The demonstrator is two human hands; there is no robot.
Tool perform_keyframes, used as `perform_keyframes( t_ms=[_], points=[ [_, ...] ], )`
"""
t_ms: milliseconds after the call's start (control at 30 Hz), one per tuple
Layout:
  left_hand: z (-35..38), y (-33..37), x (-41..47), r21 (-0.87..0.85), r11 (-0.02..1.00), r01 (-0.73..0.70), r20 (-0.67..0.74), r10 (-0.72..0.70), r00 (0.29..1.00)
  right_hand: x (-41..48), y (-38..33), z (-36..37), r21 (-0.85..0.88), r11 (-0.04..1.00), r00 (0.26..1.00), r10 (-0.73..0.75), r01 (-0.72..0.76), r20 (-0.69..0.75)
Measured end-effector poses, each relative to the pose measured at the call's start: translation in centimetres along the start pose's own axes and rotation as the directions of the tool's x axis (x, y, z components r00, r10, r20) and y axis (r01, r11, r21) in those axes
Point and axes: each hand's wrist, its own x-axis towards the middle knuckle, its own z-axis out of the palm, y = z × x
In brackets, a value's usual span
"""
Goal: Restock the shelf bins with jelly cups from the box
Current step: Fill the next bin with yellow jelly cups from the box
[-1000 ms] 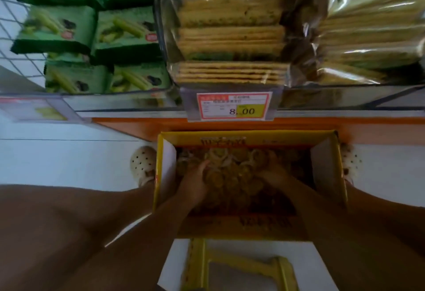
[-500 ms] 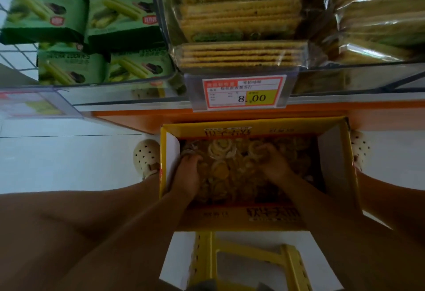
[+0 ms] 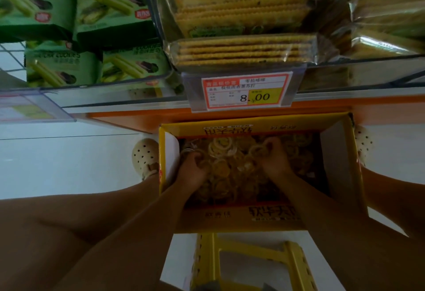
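A: Location of the jelly cups [image 3: 230, 162]?

B: Loose in the open yellow box [image 3: 340, 166], heaped across its bottom. Box set on the white floor [image 3: 57, 166], far wall close against the orange shelf base [image 3: 128, 118], side flaps upright.

A: Left hand [image 3: 193, 173]?

B: Inside the box, near its left wall. Fingers curled down into the heap and closed round several cups.

A: Right hand [image 3: 273, 162]?

B: Also inside the box, centre-right, further in than the left. Fingers curled round a cluster of cups, with one ringed rim visible at the fingertips. Number held not readable.

A: Around the box?

B: Pale perforated clog [image 3: 145, 157] just beside the left wall; second clog [image 3: 364, 145] just beside the right wall. Bare legs to either side. Yellow plastic stool [image 3: 253, 260] at the near edge, between the forearms.

A: Higher up?

B: Price tag [image 3: 246, 91] marked 8.00, clipped to the shelf edge over the box. Behind it, cracker packs [image 3: 241, 49] stacked flat in clear wrap. To the left, green cookie packs [image 3: 64, 67] in rows. To the right, more wrapped packs, contents too blurred to identify.
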Motion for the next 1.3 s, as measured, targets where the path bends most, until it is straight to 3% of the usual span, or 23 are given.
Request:
perform_keyframes(
  t_ms=[67,133,233,333,367,533,733,900,1000,1033,1100,1200,1300],
  points=[
    [0.1,0.3,0.2,-0.091,0.995,0.042,-0.035,-0.046,0.998,-0.5,0.3,0.1,-0.285,0.958,0.999,-0.027,0.037,0.039],
    [0.6,0.7,0.5,-0.156,0.986,0.062,-0.072,-0.074,0.995,-0.7,0.9,0.6,-0.588,0.809,1.000,0.002,-0.001,0.001],
    [1.3,1.6,0.5,-0.153,0.987,0.054,-0.155,-0.078,0.985,-1.7,0.5,0.8,-0.666,0.744,0.998,0.000,0.043,0.065],
    [1.6,2.4,0.7,-0.068,0.997,0.028,-0.194,-0.040,0.980,-2.6,0.6,1.3,-0.880,0.474,0.995,0.074,0.021,0.063],
    [1.6,2.6,0.8,-0.033,0.999,0.024,-0.185,-0.030,0.982,-2.8,0.9,1.4,-0.891,0.454,0.993,0.102,0.004,0.056],
    [1.1,3.4,2.0,0.104,0.987,0.119,-0.067,-0.112,0.991,-3.2,1.3,2.0,-0.799,0.597,0.985,0.168,-0.069,0.040],
    [0.7,3.7,1.8,-0.083,0.987,0.136,-0.038,-0.139,0.990,-1.8,1.4,2.6,-0.801,0.593,0.966,0.244,-0.077,0.087],
    [0.0,2.9,0.9,-0.188,0.974,0.126,0.062,-0.116,0.991,-1.7,0.5,3.4,-0.685,0.717,0.962,0.258,-0.128,0.091],
    [-0.6,2.6,0.3,-0.231,0.962,0.143,0.131,-0.115,0.985,-2.0,-0.4,3.5,-0.349,0.904,0.941,0.310,-0.248,0.135],
    [-0.8,2.7,0.0,-0.251,0.956,0.152,0.156,-0.115,0.981,-2.2,-0.8,3.4,-0.249,0.920,0.930,0.343,-0.303,0.135],
    [-1.0,2.9,-0.6,-0.269,0.946,0.179,0.199,-0.127,0.972,-2.8,-2.3,3.1,-0.181,0.890,0.886,0.444,-0.419,0.133],
    [-0.8,4.2,-2.6,-0.299,0.933,0.198,0.243,-0.126,0.962,-3.9,-4.4,2.8,-0.024,0.820,0.785,0.555,-0.572,0.275],
    [-0.9,5.3,-5.0,-0.347,0.923,0.163,0.284,-0.062,0.957,-5.4,-6.7,2.9,0.009,0.807,0.763,0.555,-0.591,0.332]
  ],
)
